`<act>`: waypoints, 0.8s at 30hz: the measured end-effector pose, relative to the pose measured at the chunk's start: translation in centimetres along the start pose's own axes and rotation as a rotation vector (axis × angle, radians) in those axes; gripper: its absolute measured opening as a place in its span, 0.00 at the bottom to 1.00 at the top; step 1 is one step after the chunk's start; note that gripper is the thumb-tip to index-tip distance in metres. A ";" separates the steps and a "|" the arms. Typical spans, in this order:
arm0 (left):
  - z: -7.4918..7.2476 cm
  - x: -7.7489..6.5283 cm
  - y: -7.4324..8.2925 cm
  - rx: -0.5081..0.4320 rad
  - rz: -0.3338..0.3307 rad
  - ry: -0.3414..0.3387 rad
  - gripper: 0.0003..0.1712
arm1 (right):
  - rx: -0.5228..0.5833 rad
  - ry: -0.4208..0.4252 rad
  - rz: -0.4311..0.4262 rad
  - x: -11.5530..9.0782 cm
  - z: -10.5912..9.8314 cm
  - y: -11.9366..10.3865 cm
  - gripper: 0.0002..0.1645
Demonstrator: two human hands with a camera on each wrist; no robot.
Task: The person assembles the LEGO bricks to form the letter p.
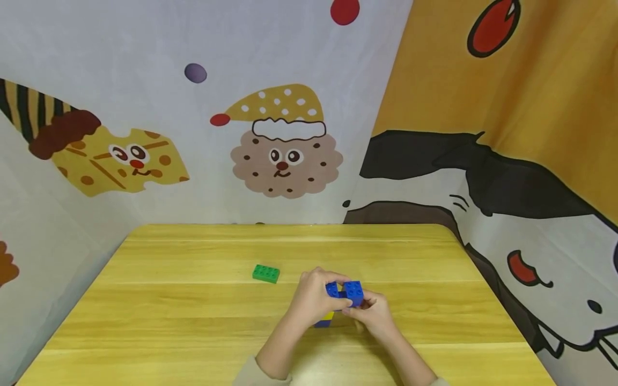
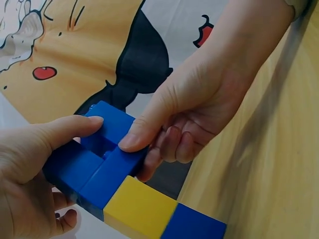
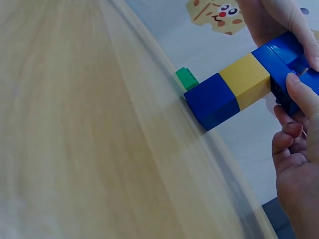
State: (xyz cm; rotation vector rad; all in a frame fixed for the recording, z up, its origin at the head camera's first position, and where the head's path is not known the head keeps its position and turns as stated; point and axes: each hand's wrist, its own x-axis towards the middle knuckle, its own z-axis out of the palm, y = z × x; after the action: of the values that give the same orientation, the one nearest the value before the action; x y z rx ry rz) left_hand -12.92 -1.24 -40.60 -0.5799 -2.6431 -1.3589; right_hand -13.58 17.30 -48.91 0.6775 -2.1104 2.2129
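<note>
Several toy building bricks form one stack above the table. At its top, blue bricks (image 1: pixel 354 293) stand with a gap between two raised parts. Beneath them come a yellow brick (image 2: pixel 139 206) and a lower blue brick (image 3: pixel 212 102). My left hand (image 1: pixel 314 297) grips the upper blue bricks from the left, its thumb laid across them. From the right, my right hand (image 1: pixel 376 315) pinches the same blue part, thumb on the near face. The fingers behind the bricks are partly hidden.
A green brick (image 1: pixel 266 273) lies on the wooden table (image 1: pixel 193 321), left of and beyond the hands. A cartoon-printed cloth (image 1: pixel 169 32) hangs behind the table's far edge and along its right side.
</note>
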 end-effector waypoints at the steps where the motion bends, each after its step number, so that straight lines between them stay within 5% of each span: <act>1: 0.0 0.0 0.0 -0.011 -0.003 -0.001 0.22 | 0.000 0.005 0.006 0.0 0.0 0.0 0.14; 16: -0.3 -0.6 -1.3 -0.238 -0.003 -0.035 0.25 | 0.039 -0.001 -0.032 0.0 0.0 0.8 0.19; 24: -1.5 -1.1 -1.9 -0.276 0.030 -0.017 0.25 | 0.040 -0.001 -0.045 -0.1 -0.1 0.9 0.25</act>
State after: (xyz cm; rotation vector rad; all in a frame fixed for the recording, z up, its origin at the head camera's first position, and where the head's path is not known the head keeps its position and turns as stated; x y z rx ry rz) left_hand -12.73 -3.77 -41.44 -0.6605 -2.4648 -1.7302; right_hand -13.78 17.31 -49.79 0.7207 -2.0354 2.2382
